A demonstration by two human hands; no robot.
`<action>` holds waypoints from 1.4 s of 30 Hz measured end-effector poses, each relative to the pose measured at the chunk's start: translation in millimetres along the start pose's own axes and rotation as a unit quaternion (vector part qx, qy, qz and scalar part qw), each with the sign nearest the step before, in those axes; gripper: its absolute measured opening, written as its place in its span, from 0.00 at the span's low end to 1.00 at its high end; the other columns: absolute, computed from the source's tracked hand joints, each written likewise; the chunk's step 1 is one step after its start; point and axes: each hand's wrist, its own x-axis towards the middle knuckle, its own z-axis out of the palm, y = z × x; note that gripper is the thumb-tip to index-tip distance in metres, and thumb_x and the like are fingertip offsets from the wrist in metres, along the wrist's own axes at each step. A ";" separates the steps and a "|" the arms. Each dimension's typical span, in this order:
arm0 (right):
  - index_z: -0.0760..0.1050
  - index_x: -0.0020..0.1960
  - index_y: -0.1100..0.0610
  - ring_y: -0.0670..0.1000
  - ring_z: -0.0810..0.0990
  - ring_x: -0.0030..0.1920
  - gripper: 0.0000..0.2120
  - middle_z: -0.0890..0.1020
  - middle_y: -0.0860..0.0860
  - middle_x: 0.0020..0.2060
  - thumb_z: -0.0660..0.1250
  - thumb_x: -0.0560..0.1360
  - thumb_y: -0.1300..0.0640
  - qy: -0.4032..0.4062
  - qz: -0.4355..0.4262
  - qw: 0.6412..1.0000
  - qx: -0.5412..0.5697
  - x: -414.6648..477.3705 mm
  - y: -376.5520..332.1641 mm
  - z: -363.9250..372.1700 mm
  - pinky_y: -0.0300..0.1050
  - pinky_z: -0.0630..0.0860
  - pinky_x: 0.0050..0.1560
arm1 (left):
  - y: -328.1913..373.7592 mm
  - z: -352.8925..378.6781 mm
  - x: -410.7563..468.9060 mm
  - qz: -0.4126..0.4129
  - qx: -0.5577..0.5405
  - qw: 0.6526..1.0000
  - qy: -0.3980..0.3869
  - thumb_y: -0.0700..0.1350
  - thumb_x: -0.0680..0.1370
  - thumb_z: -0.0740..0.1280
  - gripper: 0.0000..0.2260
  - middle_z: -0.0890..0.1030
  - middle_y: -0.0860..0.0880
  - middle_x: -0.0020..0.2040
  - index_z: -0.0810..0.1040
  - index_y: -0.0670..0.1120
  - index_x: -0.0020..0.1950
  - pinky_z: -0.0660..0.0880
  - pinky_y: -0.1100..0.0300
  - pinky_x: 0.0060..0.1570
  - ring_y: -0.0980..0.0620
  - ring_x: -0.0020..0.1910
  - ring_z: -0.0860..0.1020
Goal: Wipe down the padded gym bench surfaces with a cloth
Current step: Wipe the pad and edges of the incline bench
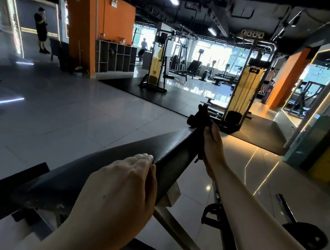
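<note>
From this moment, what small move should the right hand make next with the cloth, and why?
Probably draw the cloth down along the bench pad toward the left hand. The right hand grips the cloth at the pad's far upper end, and the left hand rests on the pad nearer, so the stretch between them seems the part to wipe.

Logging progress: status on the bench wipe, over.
Left hand flat on bench pad. Right hand grips black cloth at pad's far end. Nothing in the way.
</note>
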 end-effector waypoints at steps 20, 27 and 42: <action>0.66 0.68 0.41 0.51 0.69 0.70 0.20 0.69 0.44 0.68 0.51 0.81 0.35 -0.083 -0.109 0.984 -0.114 -166.8 -77.5 46.1 0.62 0.71 0.69 | -7.7 -2.7 -44.2 -0.017 -0.152 0.985 0.082 0.62 0.81 0.50 0.21 0.76 0.58 0.61 0.70 0.58 0.69 0.70 0.63 0.61 0.63 0.61 0.71; 0.56 0.79 0.47 0.41 0.46 0.79 0.25 0.57 0.40 0.79 0.48 0.83 0.47 -0.134 -0.221 0.944 -0.204 -245.6 -110.2 75.6 0.36 0.46 0.78 | -2.7 -15.9 -86.3 -0.066 -0.609 0.787 0.072 0.50 0.75 0.63 0.15 0.83 0.53 0.59 0.81 0.66 0.56 0.78 0.57 0.56 0.51 0.60 0.80; 0.64 0.77 0.56 0.44 0.52 0.80 0.23 0.63 0.48 0.78 0.54 0.84 0.52 -0.102 -0.270 0.922 -0.258 -241.6 -96.8 76.5 0.45 0.52 0.79 | -51.7 10.4 -67.3 -0.302 -0.360 0.853 0.224 0.57 0.78 0.62 0.08 0.78 0.52 0.51 0.72 0.56 0.52 0.77 0.40 0.57 0.47 0.54 0.79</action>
